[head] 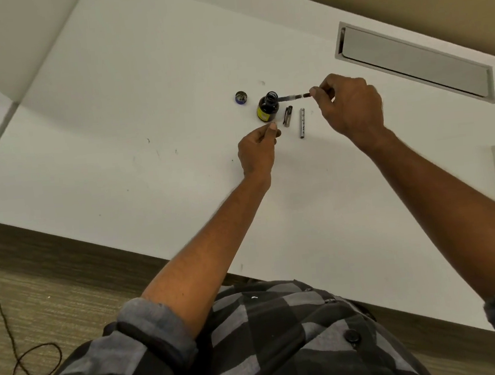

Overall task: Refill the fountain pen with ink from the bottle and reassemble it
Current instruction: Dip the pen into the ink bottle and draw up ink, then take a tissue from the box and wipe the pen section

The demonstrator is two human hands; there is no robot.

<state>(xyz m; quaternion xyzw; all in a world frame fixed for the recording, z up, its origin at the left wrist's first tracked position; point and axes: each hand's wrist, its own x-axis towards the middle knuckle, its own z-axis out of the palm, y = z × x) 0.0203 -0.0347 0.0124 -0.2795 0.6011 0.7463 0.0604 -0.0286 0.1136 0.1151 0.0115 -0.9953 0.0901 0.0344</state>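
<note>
One slip tips the open ink bottle (268, 108): your right hand (350, 106) pinches the pen section (292, 96) dipped in it, while your loosely curled left hand (258, 153) just beside it steadies nothing.

No lettering, brand, number or sign can be read anywhere in this view. The small dark glass ink bottle (268, 108) standing open on the white worktop (142, 112) carries a yellow label (261, 113) on its side, but whatever is printed there is too small and blurred to make out. The slim silver metal pen barrel (302, 122) lying just beside it shows a row of faint dark marks along its length; these cannot be told as letters or decoration. The round blue-rimmed bottle cap (241, 97) resting mouth-up nearby bears no readable mark.
</note>
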